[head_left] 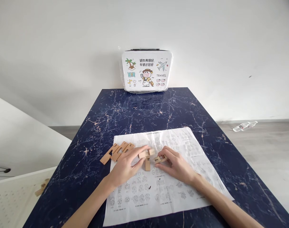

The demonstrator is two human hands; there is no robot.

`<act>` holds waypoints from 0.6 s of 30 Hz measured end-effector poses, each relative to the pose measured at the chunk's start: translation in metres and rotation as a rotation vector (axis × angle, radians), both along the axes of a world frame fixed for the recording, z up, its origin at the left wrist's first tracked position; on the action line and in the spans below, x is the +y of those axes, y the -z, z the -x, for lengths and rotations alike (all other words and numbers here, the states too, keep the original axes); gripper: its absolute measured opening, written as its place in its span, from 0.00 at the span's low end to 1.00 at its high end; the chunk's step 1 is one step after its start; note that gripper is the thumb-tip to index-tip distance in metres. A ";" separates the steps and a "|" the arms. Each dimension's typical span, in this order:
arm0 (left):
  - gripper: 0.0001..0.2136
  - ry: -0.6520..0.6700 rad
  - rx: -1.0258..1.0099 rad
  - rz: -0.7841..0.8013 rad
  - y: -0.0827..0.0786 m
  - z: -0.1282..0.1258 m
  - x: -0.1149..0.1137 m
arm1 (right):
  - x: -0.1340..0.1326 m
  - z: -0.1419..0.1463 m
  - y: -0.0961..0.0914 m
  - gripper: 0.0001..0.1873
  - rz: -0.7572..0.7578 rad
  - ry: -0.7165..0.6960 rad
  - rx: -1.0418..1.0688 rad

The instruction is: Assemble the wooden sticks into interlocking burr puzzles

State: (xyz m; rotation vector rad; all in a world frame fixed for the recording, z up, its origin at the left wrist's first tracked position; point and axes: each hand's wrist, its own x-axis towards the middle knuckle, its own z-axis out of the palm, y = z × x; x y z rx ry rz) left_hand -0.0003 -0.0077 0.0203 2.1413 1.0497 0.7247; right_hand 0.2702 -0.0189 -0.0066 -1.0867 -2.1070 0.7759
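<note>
My left hand (129, 164) is closed around a small wooden puzzle assembly (144, 154), its thumb and fingers at the left side of the pieces. One block of that assembly points down toward me. Pinched in my right hand (176, 163) is a notched wooden block (157, 159) marked with a 3, just to the right of the assembly. Both hands are over a printed instruction sheet (135, 210). Flat slotted wooden pieces lie to the left, marked 3 (108, 155), 1 (118, 153) and 2 (128, 147); the left hand partly hides the last.
The dark blue marble-patterned table (144, 117) carries a white cartoon case (146, 71) at its far edge, against the wall. A white perforated bin (16, 196) with wooden pieces (42, 187) stands at lower left. A clear plastic bottle (244, 126) lies on the floor at right.
</note>
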 end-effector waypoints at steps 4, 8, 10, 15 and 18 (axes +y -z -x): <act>0.18 -0.030 -0.110 0.124 -0.003 -0.004 0.000 | 0.000 -0.002 0.004 0.12 0.063 0.026 0.047; 0.18 -0.123 -0.280 0.281 -0.010 -0.006 0.000 | 0.001 -0.003 0.006 0.15 0.078 0.057 0.079; 0.18 -0.168 -0.341 0.353 -0.013 -0.006 0.000 | 0.001 -0.003 0.006 0.15 0.097 0.058 0.102; 0.18 -0.193 -0.496 0.460 -0.017 -0.005 0.004 | 0.000 -0.004 0.002 0.17 0.226 0.052 0.181; 0.15 -0.183 -0.570 0.507 -0.019 -0.008 0.006 | -0.002 -0.005 -0.004 0.19 0.308 0.050 0.233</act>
